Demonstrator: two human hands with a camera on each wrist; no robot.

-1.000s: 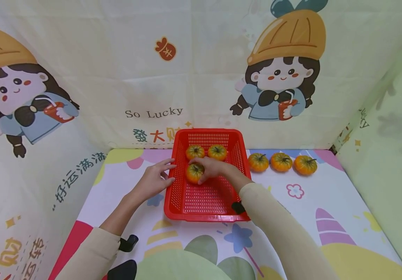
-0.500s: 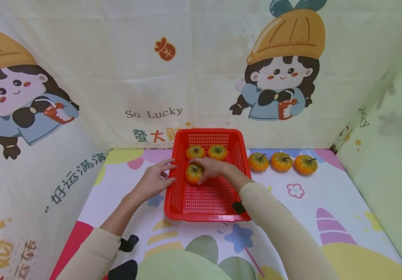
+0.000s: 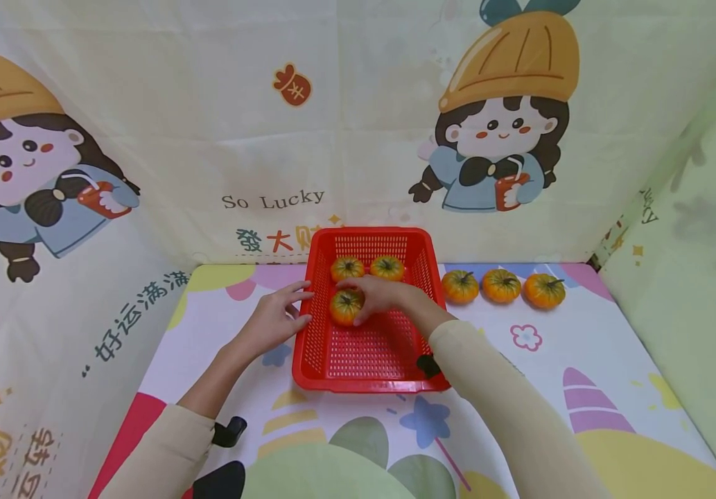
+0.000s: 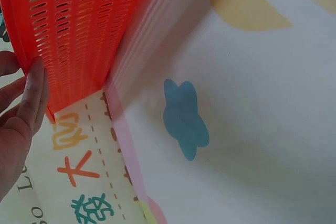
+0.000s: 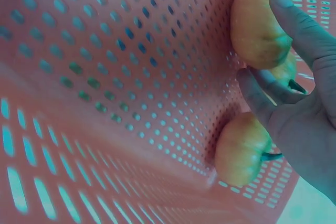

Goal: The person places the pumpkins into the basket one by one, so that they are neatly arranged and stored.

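Two rear pumpkins (image 3: 387, 267) stood near the pumpkin (image 3: 344, 308) the right hand (image 3: 381, 296) gripped and partly hid. The left hand (image 3: 275, 317), fingers loose, touched the basket (image 3: 370, 386).

I see basket (image 3: 370, 385) centre-frame on tabletop (image 3: 588, 339) | inside: two rear pumpkins (image 3: 387, 268), front pumpkin (image 3: 344, 309) before the left one | outside, frame right: row of three pumpkins (image 3: 501, 286)

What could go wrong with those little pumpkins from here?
The right hand could bump the small ribbed orange-green pumpkin just behind the similar pumpkin it holds. The left hand, at the rim of the red perforated plastic basket, might nudge the basket out of place.
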